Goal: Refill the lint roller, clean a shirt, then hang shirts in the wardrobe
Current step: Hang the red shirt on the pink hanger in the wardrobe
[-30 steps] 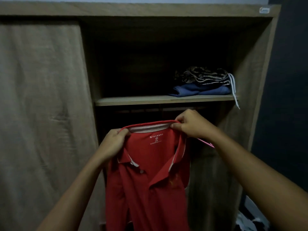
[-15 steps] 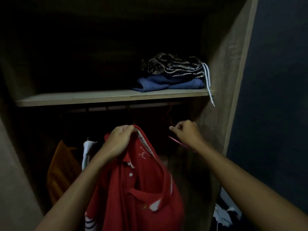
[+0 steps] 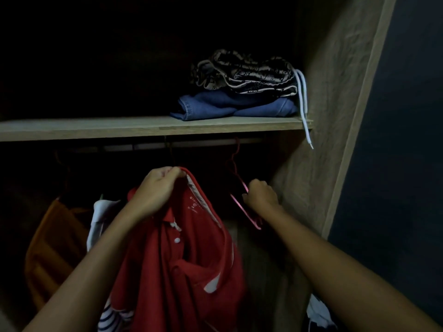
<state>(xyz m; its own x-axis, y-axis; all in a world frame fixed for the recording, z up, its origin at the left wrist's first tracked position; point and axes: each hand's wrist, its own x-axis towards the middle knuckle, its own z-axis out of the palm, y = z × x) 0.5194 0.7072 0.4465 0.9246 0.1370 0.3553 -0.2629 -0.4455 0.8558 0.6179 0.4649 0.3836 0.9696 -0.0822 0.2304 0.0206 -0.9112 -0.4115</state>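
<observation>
Pinching red polo shirt (image 3: pixel 182 271) by the collar with left grip (image 3: pixel 157 190); shirt hangs below it. Right grip (image 3: pixel 260 196) is curled round pink hanger (image 3: pixel 251 220), just right of collar, under shelf (image 3: pixel 119 128).

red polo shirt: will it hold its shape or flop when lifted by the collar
Probably floppy: the red polo shirt bunches and sags below the left hand gripping its collar. Likely light, since one hand holds it up. The thin pink hanger in the right hand looks stiffer and should keep its shape.
</observation>
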